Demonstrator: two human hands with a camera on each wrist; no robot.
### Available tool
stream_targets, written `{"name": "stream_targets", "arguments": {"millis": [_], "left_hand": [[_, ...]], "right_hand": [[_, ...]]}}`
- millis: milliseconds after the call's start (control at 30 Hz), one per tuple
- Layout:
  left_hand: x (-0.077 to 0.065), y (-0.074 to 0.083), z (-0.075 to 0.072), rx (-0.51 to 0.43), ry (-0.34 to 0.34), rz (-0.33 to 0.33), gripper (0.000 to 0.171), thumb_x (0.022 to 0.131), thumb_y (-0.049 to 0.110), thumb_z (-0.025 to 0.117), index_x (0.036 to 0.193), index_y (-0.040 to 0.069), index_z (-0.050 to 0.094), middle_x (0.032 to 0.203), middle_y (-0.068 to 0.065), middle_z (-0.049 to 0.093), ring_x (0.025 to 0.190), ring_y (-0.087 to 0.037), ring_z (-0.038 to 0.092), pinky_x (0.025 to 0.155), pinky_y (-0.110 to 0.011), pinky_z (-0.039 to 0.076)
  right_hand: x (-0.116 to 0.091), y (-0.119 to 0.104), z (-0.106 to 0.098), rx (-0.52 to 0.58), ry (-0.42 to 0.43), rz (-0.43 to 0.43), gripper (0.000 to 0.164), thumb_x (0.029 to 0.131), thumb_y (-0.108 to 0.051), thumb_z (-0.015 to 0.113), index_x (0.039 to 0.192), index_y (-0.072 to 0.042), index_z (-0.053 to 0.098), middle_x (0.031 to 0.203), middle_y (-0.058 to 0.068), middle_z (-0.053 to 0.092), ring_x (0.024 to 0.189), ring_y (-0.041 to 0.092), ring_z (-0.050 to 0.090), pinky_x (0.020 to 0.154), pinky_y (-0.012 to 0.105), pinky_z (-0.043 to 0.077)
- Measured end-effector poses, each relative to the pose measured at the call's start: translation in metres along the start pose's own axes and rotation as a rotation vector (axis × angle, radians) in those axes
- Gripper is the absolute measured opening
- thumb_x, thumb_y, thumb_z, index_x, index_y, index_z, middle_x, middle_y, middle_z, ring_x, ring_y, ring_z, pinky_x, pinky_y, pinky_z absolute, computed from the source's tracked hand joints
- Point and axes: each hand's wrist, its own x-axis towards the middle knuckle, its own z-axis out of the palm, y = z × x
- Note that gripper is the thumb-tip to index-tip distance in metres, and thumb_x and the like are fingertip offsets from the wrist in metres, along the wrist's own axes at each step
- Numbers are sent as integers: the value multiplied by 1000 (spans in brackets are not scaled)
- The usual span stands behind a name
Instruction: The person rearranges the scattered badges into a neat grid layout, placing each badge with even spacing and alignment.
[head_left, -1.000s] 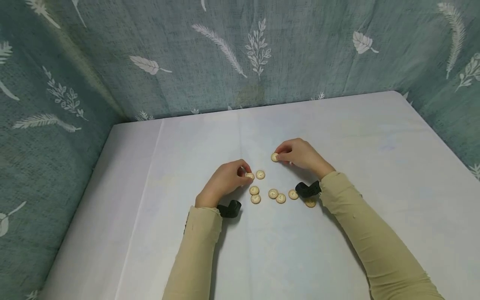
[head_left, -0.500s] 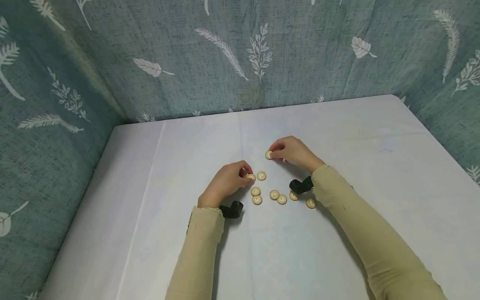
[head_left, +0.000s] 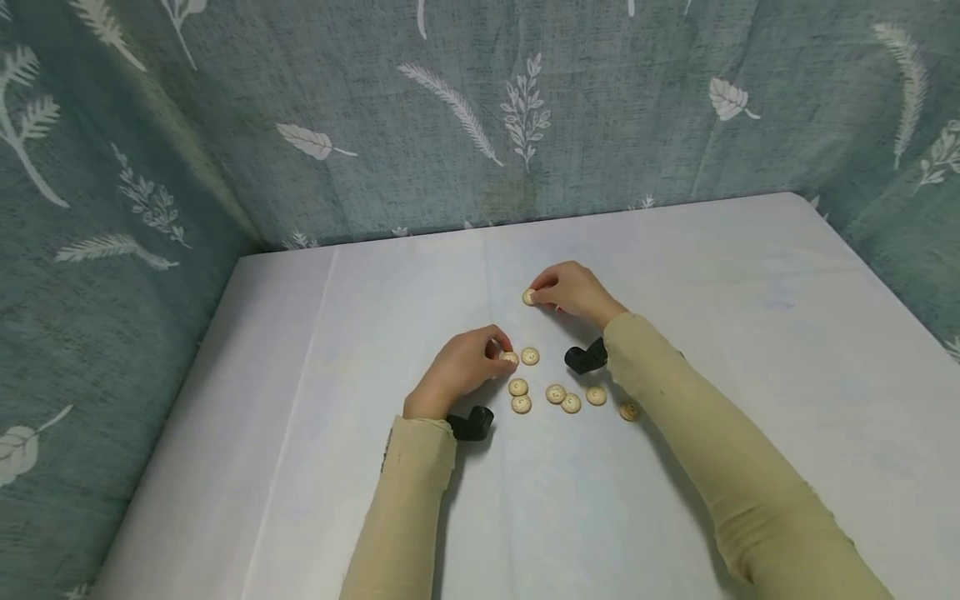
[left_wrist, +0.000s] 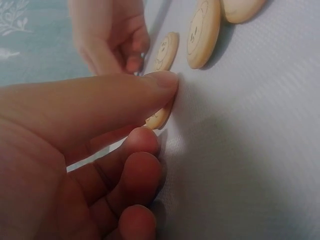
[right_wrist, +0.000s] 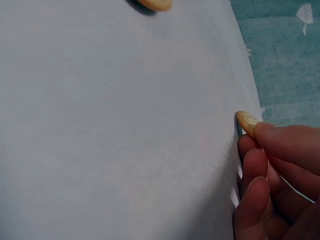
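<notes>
Small round beige discs, biscuit-like and marked with a line-drawn face, lie on the white cloth. My left hand (head_left: 461, 367) pinches one disc (left_wrist: 159, 118) between thumb and index finger at the cloth, the thumb covering most of it. Just right of those fingertips lies a loose disc (head_left: 530, 357). Farther back, my right hand (head_left: 573, 290) pinches another disc (right_wrist: 246, 121) by its edge between thumb and fingers. This disc is tilted at the cloth; whether it touches, I cannot tell.
Nearer me, two discs touch in a column, the front disc (head_left: 521, 404) among them. To their right, a row of several discs includes a touching pair, one being a disc (head_left: 571, 403). White cloth (head_left: 360, 333) covers the table; patterned green fabric (head_left: 420, 150) hangs behind.
My right hand has moved left and farther back with its disc, uncovering discs under its wrist. My left hand keeps its pinch in place; the whole view has shifted slightly.
</notes>
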Motion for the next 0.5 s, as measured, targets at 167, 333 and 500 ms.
{"name": "stream_targets", "arguments": {"millis": [167, 333, 500], "left_hand": [[1, 0, 2, 11, 2, -2, 16, 80, 29, 66, 91, 22, 57, 75, 0, 53, 67, -15, 48, 61, -29, 38], [1, 0, 2, 24, 3, 13, 16, 80, 29, 66, 91, 22, 57, 75, 1, 53, 68, -14, 48, 61, -29, 38], [-2, 1, -1, 20, 4, 6, 16, 80, 28, 66, 91, 21, 57, 75, 1, 52, 68, -15, 48, 61, -29, 38]], "right_hand": [[11, 0, 2, 33, 59, 27, 19, 83, -24, 63, 98, -13, 66, 82, 5, 61, 68, 18, 55, 60, 29, 44], [18, -3, 4, 44, 93, 69, 18, 82, -24, 64, 97, -14, 66, 81, 5, 62, 68, 17, 55, 61, 29, 43], [24, -10, 6, -9, 90, 63, 19, 82, -25, 64, 95, -13, 67, 74, 4, 61, 63, 17, 53, 62, 30, 41]]}}
